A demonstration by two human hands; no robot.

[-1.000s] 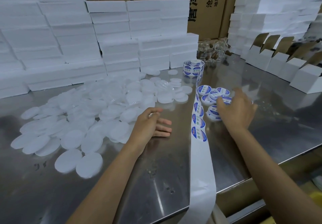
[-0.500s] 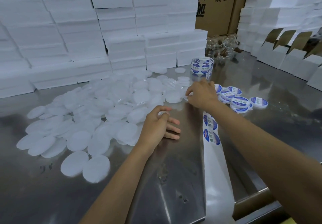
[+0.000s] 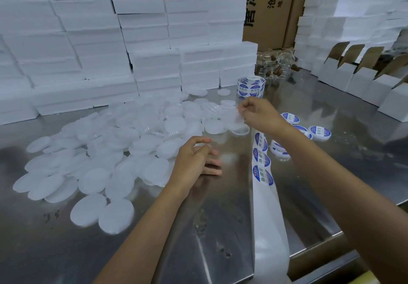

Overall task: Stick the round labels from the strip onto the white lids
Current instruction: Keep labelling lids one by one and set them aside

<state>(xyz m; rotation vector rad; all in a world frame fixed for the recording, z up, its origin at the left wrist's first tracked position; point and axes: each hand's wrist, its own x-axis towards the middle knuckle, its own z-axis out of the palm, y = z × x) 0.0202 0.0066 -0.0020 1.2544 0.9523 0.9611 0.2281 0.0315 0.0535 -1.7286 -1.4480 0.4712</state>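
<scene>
both hands are caught at the picking-up step, a white lid seemingly being pinched by the right hand above the lid pile while nothing is held in the loosely curled left hand, so a label from the strip is called for next.

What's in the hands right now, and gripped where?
Right hand pinches a plain white lid by its upper edge, above the pile. Left hand holds nothing.
</scene>
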